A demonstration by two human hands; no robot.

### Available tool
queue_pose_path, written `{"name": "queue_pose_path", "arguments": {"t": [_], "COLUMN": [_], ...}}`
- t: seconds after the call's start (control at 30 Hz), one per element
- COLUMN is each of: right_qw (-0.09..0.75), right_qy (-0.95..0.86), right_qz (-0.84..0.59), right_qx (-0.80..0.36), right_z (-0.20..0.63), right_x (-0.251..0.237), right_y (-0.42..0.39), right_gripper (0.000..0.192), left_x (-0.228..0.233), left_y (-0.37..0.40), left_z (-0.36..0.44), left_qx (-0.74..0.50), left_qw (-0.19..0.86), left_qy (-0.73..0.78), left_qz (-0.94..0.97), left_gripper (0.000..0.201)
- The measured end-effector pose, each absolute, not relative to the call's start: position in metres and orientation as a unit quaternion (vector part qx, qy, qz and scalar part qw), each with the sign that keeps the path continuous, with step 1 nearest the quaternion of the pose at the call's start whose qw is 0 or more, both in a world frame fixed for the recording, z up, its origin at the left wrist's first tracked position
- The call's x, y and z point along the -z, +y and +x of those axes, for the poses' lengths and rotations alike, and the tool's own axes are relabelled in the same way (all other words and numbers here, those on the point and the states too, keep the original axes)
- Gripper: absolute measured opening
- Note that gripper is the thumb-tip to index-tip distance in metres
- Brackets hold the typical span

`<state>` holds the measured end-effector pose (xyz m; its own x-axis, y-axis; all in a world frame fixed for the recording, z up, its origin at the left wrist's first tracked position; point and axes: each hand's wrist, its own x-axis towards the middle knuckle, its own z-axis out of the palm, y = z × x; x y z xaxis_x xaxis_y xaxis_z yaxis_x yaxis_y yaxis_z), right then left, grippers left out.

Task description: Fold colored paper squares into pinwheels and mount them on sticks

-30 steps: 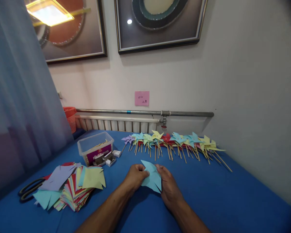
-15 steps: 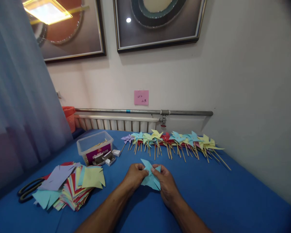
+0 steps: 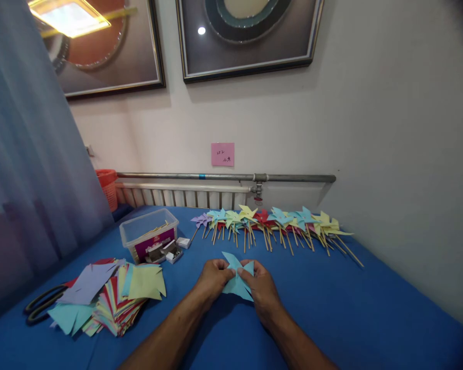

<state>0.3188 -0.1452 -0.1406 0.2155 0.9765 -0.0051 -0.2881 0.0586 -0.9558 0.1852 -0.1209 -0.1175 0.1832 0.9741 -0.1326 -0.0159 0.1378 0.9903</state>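
Observation:
A light blue paper pinwheel [image 3: 238, 289] with no stick showing is held between my two hands above the blue table. My left hand [image 3: 213, 280] pinches its left side, thumb near the centre. On the other side my right hand [image 3: 261, 288] grips it, its thumb also pressed close to the middle. Folded points of the paper stick out above and below the fingers. The fingers behind the paper are partly hidden.
Finished pinwheels on sticks [image 3: 262, 221] lie in a row along the back. To the left are a clear plastic tub [image 3: 148, 228] with sticks, small boxes [image 3: 173, 253], a stack of cut paper sheets [image 3: 116, 303] and black-handled scissors [image 3: 42, 304]. A pipe [image 3: 185, 177] runs along the wall.
My right thumb has shifted slightly toward the pinwheel's centre, pressing the paper there. The whole view has slid a little to the left. Both hands keep their hold.

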Motion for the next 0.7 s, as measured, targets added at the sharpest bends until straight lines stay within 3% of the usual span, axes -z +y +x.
{"name": "queue_pose_path", "arguments": {"t": [0.3,0.7], "right_qw": [0.623,0.611], "right_qy": [-0.398,-0.431], "right_qz": [-0.492,-0.507], "right_qx": [-0.461,-0.428], "right_z": [0.3213,0.3211], "right_x": [0.1385,0.1366], "right_y": [-0.1452,-0.1485], "right_gripper": [0.03,0.025], "left_x": [0.1114,0.1172], "left_y": [-0.1284,-0.1222], "left_z": [0.1833,0.1828], "left_qx": [-0.424,-0.417], "left_qw": [0.618,0.584], "left_qy": [0.444,0.478], "left_qz": [0.491,0.507], "left_gripper": [0.039,0.028]}}
